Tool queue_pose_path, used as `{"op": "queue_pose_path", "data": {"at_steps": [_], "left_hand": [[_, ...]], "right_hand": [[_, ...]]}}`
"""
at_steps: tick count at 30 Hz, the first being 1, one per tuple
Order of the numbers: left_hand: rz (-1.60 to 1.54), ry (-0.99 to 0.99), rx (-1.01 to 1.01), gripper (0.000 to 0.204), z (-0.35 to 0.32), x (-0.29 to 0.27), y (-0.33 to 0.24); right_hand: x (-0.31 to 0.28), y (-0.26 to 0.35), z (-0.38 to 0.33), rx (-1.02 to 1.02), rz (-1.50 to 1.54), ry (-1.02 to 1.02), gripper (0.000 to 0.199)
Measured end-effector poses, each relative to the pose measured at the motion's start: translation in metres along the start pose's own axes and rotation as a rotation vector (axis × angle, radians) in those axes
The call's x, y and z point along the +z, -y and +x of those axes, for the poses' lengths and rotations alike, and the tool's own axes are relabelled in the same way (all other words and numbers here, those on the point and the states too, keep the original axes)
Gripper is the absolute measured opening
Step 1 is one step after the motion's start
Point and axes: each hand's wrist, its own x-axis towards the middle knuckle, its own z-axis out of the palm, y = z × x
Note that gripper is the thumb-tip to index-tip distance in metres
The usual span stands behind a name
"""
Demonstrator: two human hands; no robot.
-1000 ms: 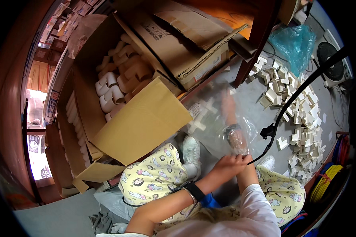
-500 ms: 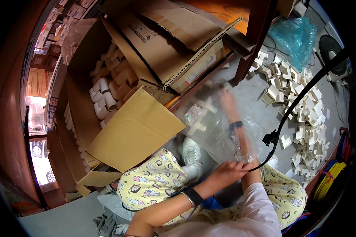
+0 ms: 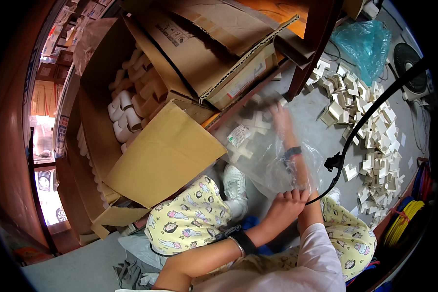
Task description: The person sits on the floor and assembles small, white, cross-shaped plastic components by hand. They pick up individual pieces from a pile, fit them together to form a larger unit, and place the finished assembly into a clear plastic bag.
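A clear plastic bag lies in front of me on the floor, with several white cross-shaped plastic fittings and a printed label showing through it. My right arm reaches into the bag. At its far end my right hand is beside the fittings; its fingers are smeared by motion, so their grip is unclear. My left hand is closed on the bag's near edge, close against my right forearm.
Left stands an open cardboard box of white pipe elbows, with another carton behind. Many white angled pieces lie on the floor at right, near a teal plastic bag and a fan. A black cable crosses the view.
My right hand has moved slightly down inside the bag, and the fittings have shifted a little. My left hand stays at the bag's edge, turned slightly more upright.
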Motion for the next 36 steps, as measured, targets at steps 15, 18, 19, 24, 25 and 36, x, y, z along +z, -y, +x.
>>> {"op": "queue_pose_path", "data": {"at_steps": [15, 18, 19, 24, 25, 36], "left_hand": [[-0.156, -0.018, 0.163, 0.014, -0.024, -0.016, -0.024], [-0.12, -0.023, 0.116, 0.013, -0.021, -0.017, -0.028], [-0.112, -0.009, 0.112, 0.013, -0.021, -0.016, -0.03], [-0.09, 0.053, 0.158, 0.012, -0.021, -0.011, -0.031], [-0.105, 0.071, 0.171, 0.012, -0.021, -0.008, -0.03], [-0.158, 0.126, 0.21, 0.012, -0.018, -0.007, -0.024]], "right_hand": [[-0.092, 0.045, -0.065, 0.462, 0.424, -0.007, 0.051], [-0.093, 0.048, -0.071, 0.535, 0.438, 0.053, 0.051], [-0.096, 0.053, -0.07, 0.63, 0.471, 0.126, 0.051], [-0.105, 0.061, -0.059, 0.613, 0.541, 0.099, 0.051], [-0.107, 0.063, -0.056, 0.589, 0.575, 0.071, 0.051], [-0.065, 0.021, -0.049, 0.39, 0.418, 0.098, 0.041]]}}
